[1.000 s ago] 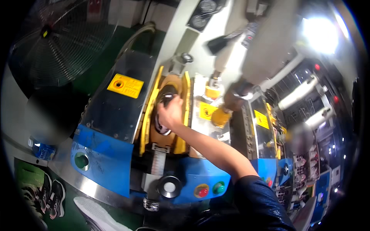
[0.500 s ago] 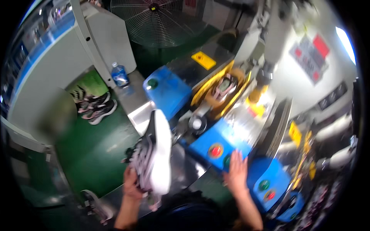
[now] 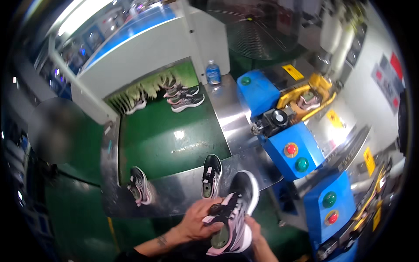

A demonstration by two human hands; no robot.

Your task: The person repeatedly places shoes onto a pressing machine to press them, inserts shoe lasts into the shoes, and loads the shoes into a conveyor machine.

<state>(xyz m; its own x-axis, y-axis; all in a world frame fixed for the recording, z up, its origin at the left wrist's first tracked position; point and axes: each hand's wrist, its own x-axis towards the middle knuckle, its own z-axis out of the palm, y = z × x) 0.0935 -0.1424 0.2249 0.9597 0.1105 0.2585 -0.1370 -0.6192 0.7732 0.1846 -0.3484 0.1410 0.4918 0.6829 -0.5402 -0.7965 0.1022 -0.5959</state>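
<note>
A black, pink and white sneaker (image 3: 245,205) is held low in front of me, its toe pointing away and its opening facing me. My left hand (image 3: 196,220) grips its left side near the tongue, fingers bent over the collar. Against the right side of its white sole my right hand (image 3: 255,231) is closed, partly hidden by the shoe. Just beyond the held shoe, a similar dark sneaker (image 3: 212,172) stands on the metal ledge (image 3: 179,185). Another sneaker (image 3: 139,185) rests on that ledge farther left.
Blue control boxes (image 3: 279,150) with red and green buttons stand at the right. A sneaker (image 3: 309,100) sits in a yellow-sided press (image 3: 323,83). Several sneakers (image 3: 187,102) lie on the green belt (image 3: 174,135) by a fringed opening. A blue-labelled bottle (image 3: 213,73) stands beyond.
My right hand has left the blue control box and now holds the sneaker with my left hand. The sneaker has turned, showing its upper and opening. The view has swung left.
</note>
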